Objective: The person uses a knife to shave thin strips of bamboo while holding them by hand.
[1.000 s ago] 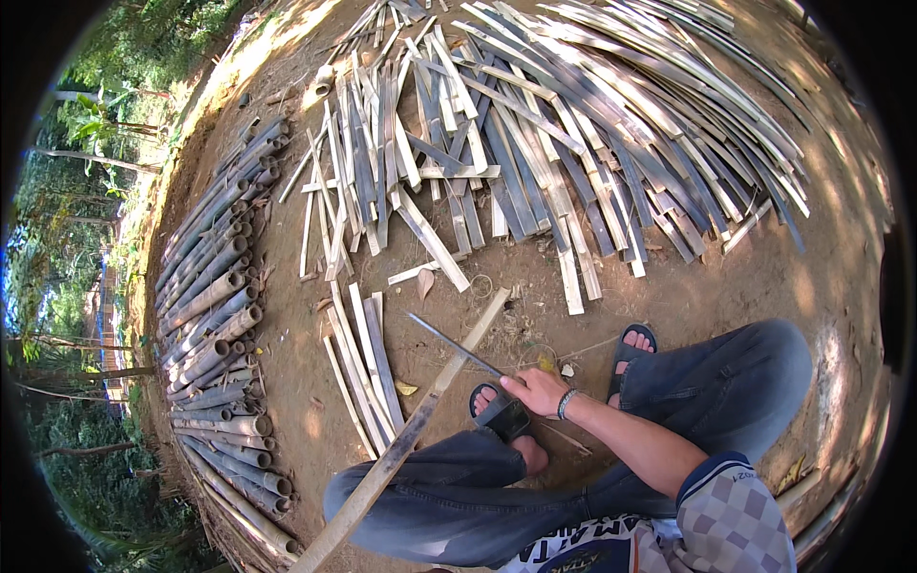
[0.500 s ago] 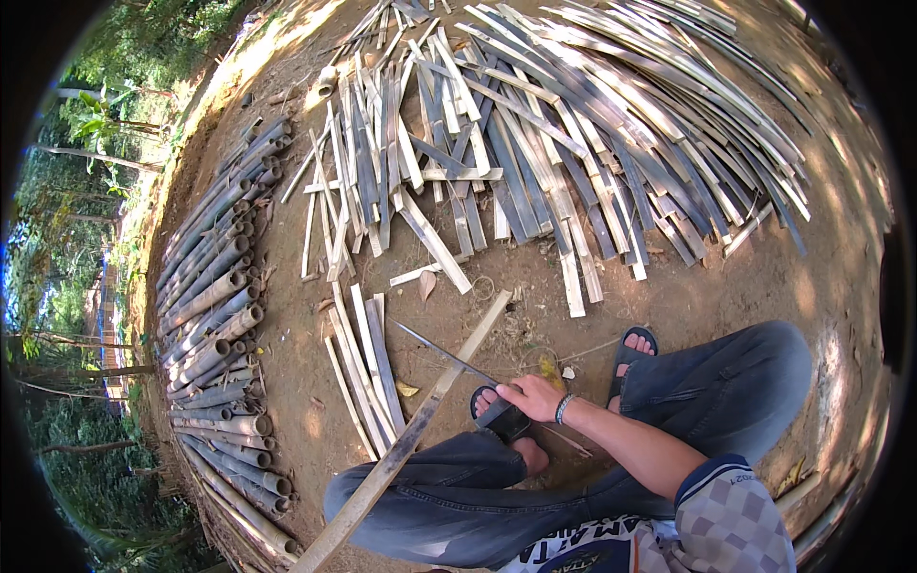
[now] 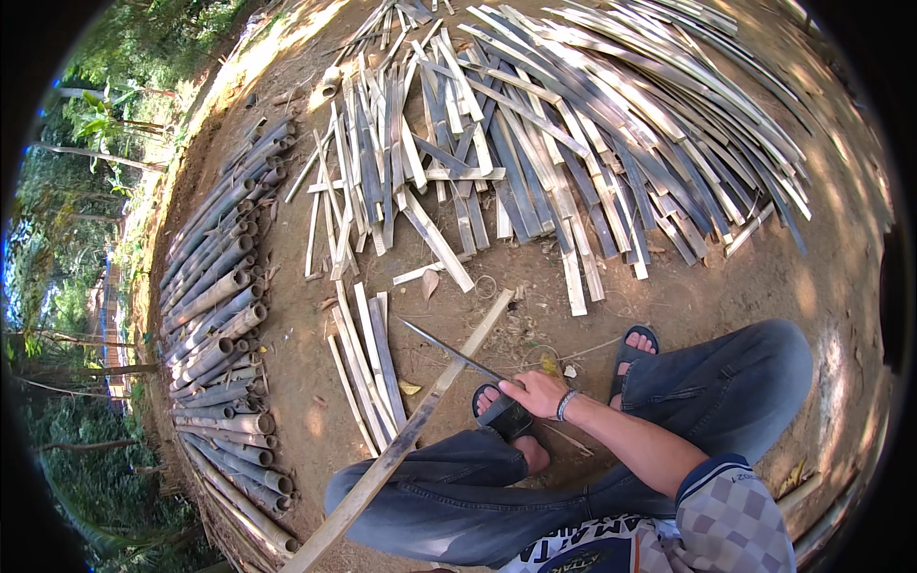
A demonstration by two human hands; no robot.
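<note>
My right hand [image 3: 537, 392] is closed round the handle of a long, thin-bladed knife [image 3: 432, 340], its blade pointing away to the upper left. That blade crosses a long split bamboo strip [image 3: 392, 458] and appears to rest against it; the exact contact is too fine to make out. The strip slants from the lower edge of the picture, over my left thigh [image 3: 430, 473], to a far end above the ground in front of my feet. My left hand is out of view, and so is the strip's near end.
Several loose bamboo strips [image 3: 358, 363] lie on the dirt left of the knife. Beyond spreads a large heap of split bamboo [image 3: 564, 143]. Whole bamboo poles [image 3: 215, 296] are stacked along the left. My sandalled feet [image 3: 501, 411] stand close below the blade.
The knife and my right hand have shifted very slightly, the blade tip a little to the right. The bamboo strip stays in nearly the same slant across my thigh.
</note>
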